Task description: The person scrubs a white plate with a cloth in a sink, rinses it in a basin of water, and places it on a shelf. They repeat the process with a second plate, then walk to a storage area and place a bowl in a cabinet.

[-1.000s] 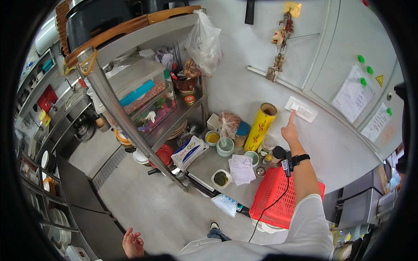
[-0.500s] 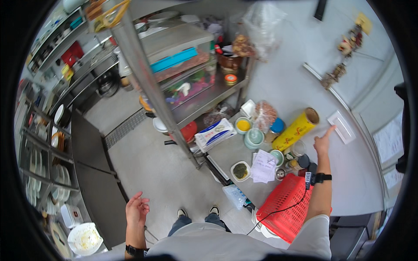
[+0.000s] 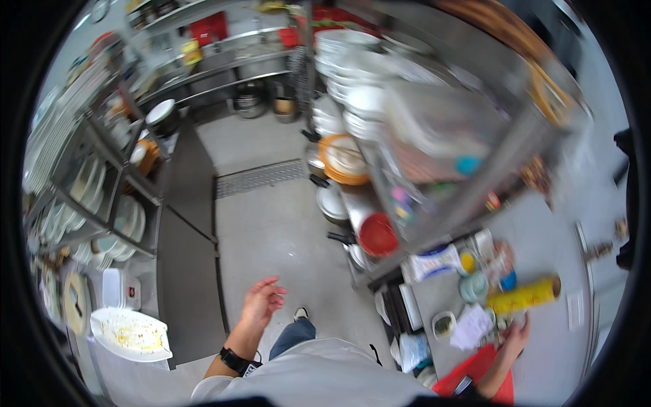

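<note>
Yellow roll [image 3: 523,294]: on the right counter [image 3: 432,295], just past the right hand [image 3: 514,338]; looks stiff and smooth, maybe a bit heavy; best held round its middle.
Right hand: near the roll, blurry; I cannot tell if it grips anything.
Left hand [image 3: 263,300]: holding nothing, fingers loosely bent, above the grey floor [image 3: 264,224].

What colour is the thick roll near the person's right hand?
The roll is mostly yellow; the head view shows it best.
</note>
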Demonstrator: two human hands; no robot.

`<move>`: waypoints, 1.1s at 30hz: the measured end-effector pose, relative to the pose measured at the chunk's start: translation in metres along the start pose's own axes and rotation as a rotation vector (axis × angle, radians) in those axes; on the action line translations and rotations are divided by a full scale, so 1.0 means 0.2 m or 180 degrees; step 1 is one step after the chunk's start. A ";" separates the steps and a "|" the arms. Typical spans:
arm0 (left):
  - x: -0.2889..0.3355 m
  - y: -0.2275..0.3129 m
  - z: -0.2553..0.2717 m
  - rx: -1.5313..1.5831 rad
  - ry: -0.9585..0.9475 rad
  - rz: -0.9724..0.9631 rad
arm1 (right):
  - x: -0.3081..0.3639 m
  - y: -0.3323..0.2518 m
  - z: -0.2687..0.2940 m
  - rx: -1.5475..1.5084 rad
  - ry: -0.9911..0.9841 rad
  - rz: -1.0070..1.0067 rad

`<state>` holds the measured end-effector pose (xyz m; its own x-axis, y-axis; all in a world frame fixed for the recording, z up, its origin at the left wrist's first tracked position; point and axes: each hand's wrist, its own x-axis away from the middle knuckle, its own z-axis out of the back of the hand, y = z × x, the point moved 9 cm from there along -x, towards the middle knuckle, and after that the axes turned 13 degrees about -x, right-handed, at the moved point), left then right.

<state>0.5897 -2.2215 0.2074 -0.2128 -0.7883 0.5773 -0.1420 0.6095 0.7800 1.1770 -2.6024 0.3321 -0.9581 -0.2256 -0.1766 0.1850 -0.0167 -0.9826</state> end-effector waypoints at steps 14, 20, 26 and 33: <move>-0.39 0.47 0.90 0.0466 0.0672 -0.0002 | 1.17 0.20 -2.63 0.0063 -0.3113 -0.1394; -0.54 0.53 1.09 0.0897 0.0939 -0.0087 | 1.30 0.11 -3.38 -0.0139 -0.3753 -0.1243; -0.72 0.78 1.26 0.1167 0.1463 -0.0367 | 1.23 0.07 -3.98 -0.0349 -0.4064 -0.1331; -1.08 1.21 1.21 0.1224 0.1540 -0.0550 | 1.04 0.00 -4.69 -0.0679 -0.4146 -0.1337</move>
<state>0.3667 -1.8837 0.2128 0.2917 -0.7719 0.5649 -0.4909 0.3861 0.7810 0.7721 -1.7358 0.2417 -0.0184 -0.9803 0.1964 -0.2135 -0.1881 -0.9587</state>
